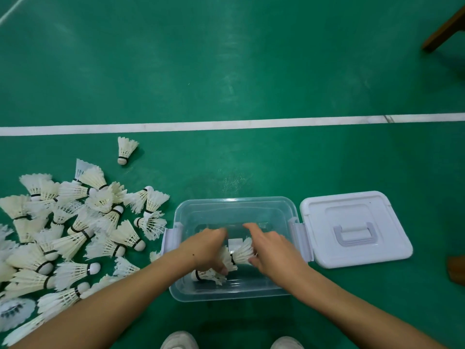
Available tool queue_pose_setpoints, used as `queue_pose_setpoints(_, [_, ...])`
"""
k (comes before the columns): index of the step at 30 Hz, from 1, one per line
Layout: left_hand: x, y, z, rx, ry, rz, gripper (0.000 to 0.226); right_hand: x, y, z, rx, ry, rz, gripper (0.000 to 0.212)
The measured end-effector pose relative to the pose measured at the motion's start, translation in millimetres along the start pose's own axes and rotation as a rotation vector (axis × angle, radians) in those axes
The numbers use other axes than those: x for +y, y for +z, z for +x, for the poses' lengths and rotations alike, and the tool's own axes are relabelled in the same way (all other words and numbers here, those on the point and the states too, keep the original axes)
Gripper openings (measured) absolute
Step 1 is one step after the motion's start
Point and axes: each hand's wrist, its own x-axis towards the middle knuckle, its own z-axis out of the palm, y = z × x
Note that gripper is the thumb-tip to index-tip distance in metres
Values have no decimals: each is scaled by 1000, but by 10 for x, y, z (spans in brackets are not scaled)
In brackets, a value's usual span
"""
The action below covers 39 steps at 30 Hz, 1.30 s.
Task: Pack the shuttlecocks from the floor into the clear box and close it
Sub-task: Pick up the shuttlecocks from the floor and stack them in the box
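Head view: both hands, left hand (206, 250) and right hand (274, 250), clutch feathery shuttlecocks (239, 254) inside clear plastic box (234, 205).

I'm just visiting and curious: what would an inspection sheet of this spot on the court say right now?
Surface: green court floor with a white line.
Job's things: clear box open, a few shuttlecocks inside; white lid lies to its right; large pile of shuttlecocks on the floor to its left, one stray shuttlecock apart.
Clutter: nothing seen.
Hands: left hand and right hand both inside the box, holding shuttlecocks.
Cables: nothing seen.
Surroundings: wooden furniture leg, white shoes.
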Motion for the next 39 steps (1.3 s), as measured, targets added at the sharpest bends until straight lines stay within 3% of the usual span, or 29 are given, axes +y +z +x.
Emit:
queue_pose_setpoints(8, [-40,136,19,-20,27,5,55,-11,127,77,-216,43,318,82])
queue_pose_setpoints(17, [-61,132,-10,-2,-38,-228,83,5,56,136,-395,150,479,99])
queue_pose_setpoints(21, [35,70,-142,119,20,-237,85,39,-51,82,-350,134,429,89])
queue_pose_setpoints(29, [-31,-308,-712,604,161,-558,45,-189,-584,-79,-74,-39,330,57])
queue_pose_setpoints(35, [-656,-472,-1146,785,34,-676,36,-758,-1271,125,-21,-256,207,38])
queue_pose_setpoints(39, [-1276,-404,-1262,845,-103,-681,37,-1178,-1348,633,9,-347,217,32])
